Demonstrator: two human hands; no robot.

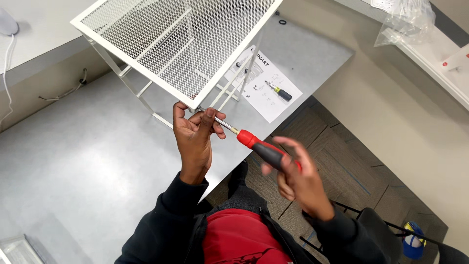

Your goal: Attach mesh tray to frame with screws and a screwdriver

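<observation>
A white metal mesh shelf frame [176, 44] stands on the grey table [88, 161]. My left hand [194, 137] grips the frame's near corner and steadies the shaft of a screwdriver there. My right hand [298, 178] is wrapped around the red and black handle of that screwdriver [261, 148], whose metal tip points at the corner under my left fingers. The right hand is blurred.
A paper instruction sheet [266, 85] lies on the table behind the frame, with a small yellow and black screwdriver [279, 91] on it. A clear plastic bag [408, 22] lies on the white counter at upper right. Below me are a carpet floor and a chair [386, 230].
</observation>
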